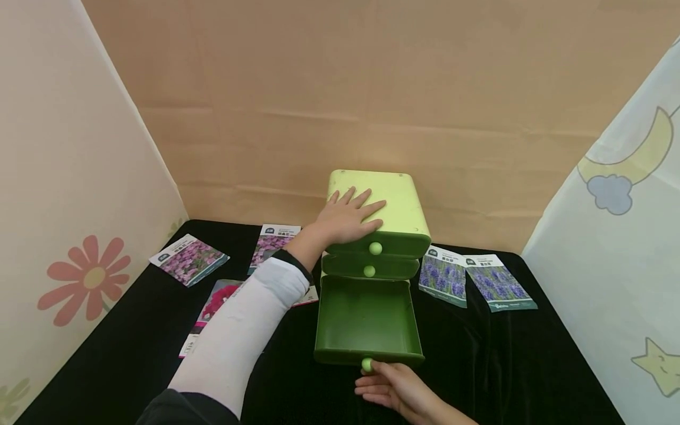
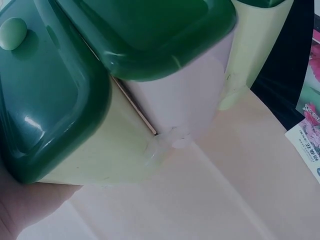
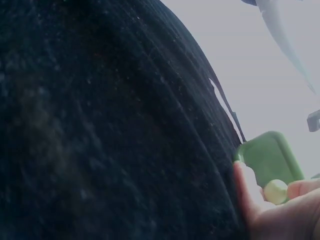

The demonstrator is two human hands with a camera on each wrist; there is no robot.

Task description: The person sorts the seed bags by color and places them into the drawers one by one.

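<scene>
A small green chest of drawers (image 1: 395,200) with a pale yellow-green top stands at the back of the black cloth. My left hand (image 1: 347,219) lies on that top with its fingers spread straight. The bottom drawer (image 1: 366,316) is pulled far out, and its inside shows bare green. At its front, my right hand (image 1: 395,386) pinches the round drawer knob (image 1: 367,365) between thumb and finger; the right wrist view shows the same knob (image 3: 275,191) by the thumb. Both upper drawers, with knobs (image 1: 375,248) of their own, look closed.
Two seed packets with purple flowers (image 1: 443,274) lie right of the chest. On the left are packets with pink flowers (image 1: 189,260) and a magenta one (image 1: 220,298) partly under my left sleeve. Brown paper (image 1: 372,88) hangs behind; printed panels flank both sides.
</scene>
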